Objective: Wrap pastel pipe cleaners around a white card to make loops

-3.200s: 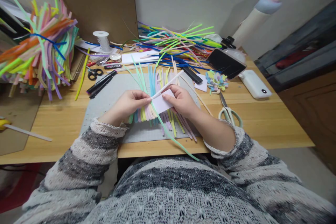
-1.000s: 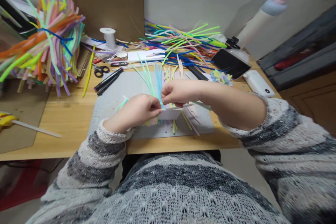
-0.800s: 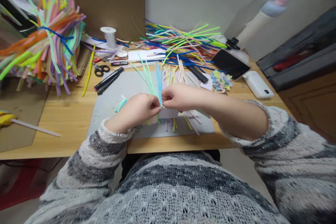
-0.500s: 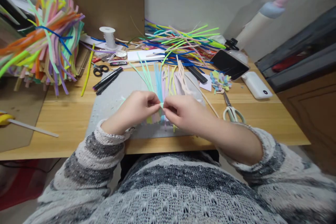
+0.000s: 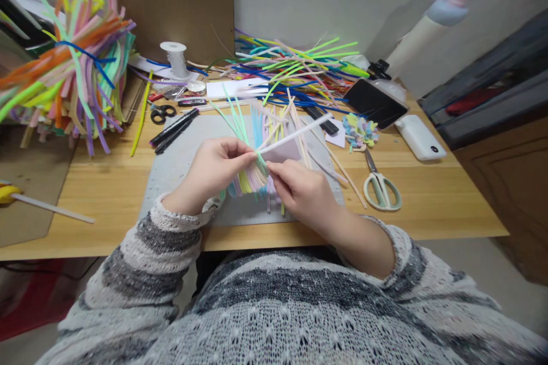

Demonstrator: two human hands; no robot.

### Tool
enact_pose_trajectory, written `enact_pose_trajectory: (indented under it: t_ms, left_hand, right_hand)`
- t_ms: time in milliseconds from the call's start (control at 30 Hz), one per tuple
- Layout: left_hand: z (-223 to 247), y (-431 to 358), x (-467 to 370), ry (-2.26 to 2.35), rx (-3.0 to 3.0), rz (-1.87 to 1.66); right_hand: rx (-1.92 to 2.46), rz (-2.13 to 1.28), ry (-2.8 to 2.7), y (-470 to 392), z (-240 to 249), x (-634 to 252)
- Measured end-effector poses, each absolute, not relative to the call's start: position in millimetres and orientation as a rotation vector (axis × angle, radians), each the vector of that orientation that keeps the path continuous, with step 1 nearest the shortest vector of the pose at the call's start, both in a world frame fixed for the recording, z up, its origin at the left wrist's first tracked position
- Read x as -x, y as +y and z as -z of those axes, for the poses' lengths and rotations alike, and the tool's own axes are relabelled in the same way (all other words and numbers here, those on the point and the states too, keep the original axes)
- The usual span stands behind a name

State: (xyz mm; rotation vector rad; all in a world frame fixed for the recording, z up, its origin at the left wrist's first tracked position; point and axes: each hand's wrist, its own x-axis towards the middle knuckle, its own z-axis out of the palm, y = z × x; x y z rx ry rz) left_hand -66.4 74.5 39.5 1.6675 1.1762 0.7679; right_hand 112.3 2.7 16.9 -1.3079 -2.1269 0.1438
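Observation:
Between thumb and fingers of my left hand [image 5: 220, 165] is the top of a small row of bent pastel pipe cleaners [image 5: 247, 181], whose loops hang below. From that pinch a white pipe cleaner [image 5: 295, 134] sticks out up and to the right. My right hand [image 5: 302, 185] is closed at the right end of the row, its fingertips pinched by a green pipe cleaner [image 5: 261, 165]. Beneath both hands, more pastel pipe cleaners [image 5: 257, 125] lie on the grey cutting mat [image 5: 180, 165].
Green-handled scissors [image 5: 382, 191] and a pastel fluffy piece [image 5: 359, 131] lie right of the mat. Markers [image 5: 173, 131] and black scissors [image 5: 162, 114] are at its upper left. Behind are a wire spool [image 5: 175, 60], a pipe-cleaner heap [image 5: 299, 63] and a phone [image 5: 375, 102]. A tied bundle [image 5: 77, 68] stands left.
My right hand has moved slightly down and right from the left fingertips. The white pipe cleaner now points out to the right, and the bent row shows more fully.

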Motion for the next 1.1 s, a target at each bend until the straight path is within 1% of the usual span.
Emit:
enact_pose_trajectory:
  t_ms: [133, 467, 633, 867, 1000, 1100]
  left_hand:
    - [-40.2, 75.3, 66.7, 1.133, -1.509, -0.81]
    - [-38.3, 82.2, 70.2, 1.079, -1.347, -0.787]
    - [-40.9, 85.9, 74.0, 1.067, -1.292, -0.84]
    - [-41.2, 88.3, 79.1, 0.989, -1.247, -0.828]
    - [-45.2, 85.0, 80.9, 0.979, -1.286, -0.786]
    - [-51.4, 79.6, 81.6, 0.938, -1.417, -0.653]
  right_hand:
    - [1.281, -0.028, -2.164, 1.4, -13.7, -114.0]
    - [1.225, 0.014, -2.149, 2.7, -9.2, -118.4]
    - [1.193, -0.298, -1.949, -0.3, -12.8, -117.1]
    - [1.221, -0.631, -1.766, 2.6, -13.9, -115.8]
    - [1.207, -1.092, -1.741, 14.6, -13.6, -120.0]
    - [1.154, -1.36, -1.91, 28.0, -22.4, -130.7]
